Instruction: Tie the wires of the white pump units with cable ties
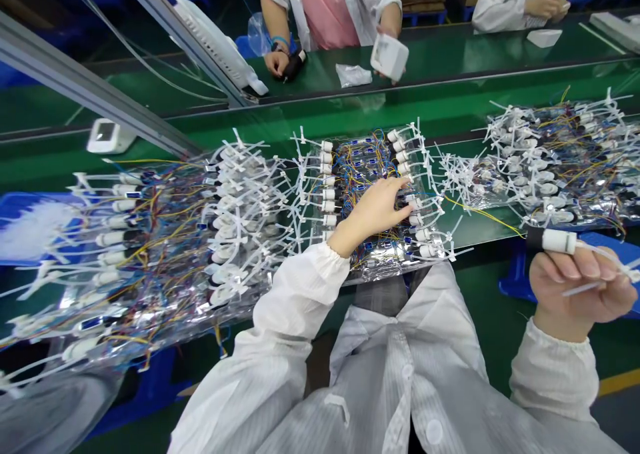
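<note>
My left hand (377,207) rests over the middle batch of wired parts (367,167). Its thumb and fingers are spread and touch the right-hand row of white cylinders (415,204); nothing is visibly gripped. Off to the right, my right hand (583,284) is closed on a white cylinder with a black end (559,241). White cable ties (600,257) stick out around its fingers. A yellow wire (487,214) runs from near the cylinder back to the middle batch. Coloured wires and small blue pieces lie between the batch's two rows of cylinders.
More wired parts (165,227) cover the left side, others (560,154) the right. A blue tray (13,207) holds white ties. A metal post (100,81) slants across the left. Beyond the green line (465,107), a co-worker's hand holds a white housing (390,56); another person sits right.
</note>
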Action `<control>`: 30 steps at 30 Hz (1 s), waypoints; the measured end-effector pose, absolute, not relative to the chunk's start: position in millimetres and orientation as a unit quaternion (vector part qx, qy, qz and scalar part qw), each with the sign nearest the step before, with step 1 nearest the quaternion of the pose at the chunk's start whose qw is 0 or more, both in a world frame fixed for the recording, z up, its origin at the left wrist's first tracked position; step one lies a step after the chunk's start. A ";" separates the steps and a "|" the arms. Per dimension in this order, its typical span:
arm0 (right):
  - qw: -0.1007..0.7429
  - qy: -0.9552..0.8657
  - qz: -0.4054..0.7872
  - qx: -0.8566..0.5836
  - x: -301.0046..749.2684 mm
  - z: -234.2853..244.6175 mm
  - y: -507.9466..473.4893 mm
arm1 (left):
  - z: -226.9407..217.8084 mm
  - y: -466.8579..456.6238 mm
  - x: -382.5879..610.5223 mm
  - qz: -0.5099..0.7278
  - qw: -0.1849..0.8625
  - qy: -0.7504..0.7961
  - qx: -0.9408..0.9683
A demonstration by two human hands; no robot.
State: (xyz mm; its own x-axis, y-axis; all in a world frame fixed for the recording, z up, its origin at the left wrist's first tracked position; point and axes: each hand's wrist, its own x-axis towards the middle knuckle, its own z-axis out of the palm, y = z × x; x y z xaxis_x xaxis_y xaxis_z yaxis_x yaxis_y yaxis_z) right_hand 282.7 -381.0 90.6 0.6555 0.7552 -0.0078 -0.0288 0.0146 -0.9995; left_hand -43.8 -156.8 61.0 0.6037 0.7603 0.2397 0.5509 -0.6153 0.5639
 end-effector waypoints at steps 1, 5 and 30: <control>0.651 -0.272 0.281 -0.651 285.9 88.2 -386.3 | 53.9 -154.8 -42.4 0.218 0.228 0.372 0.873; 0.664 -0.236 0.261 -0.660 298.7 77.4 -401.5 | 42.0 -148.2 -38.8 0.179 0.234 0.352 0.889; 0.829 -0.149 0.464 -0.273 302.4 54.1 -386.1 | 67.5 -115.9 -1.1 0.010 0.143 0.359 0.922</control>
State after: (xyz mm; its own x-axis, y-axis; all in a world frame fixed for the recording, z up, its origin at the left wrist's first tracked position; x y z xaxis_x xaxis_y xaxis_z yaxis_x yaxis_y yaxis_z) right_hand 302.4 -386.1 54.1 0.5252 0.8509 -0.0064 -0.6880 0.4202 -0.5917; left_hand -1.1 -115.9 67.5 0.7426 0.6645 -0.0841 0.6588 -0.7020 0.2704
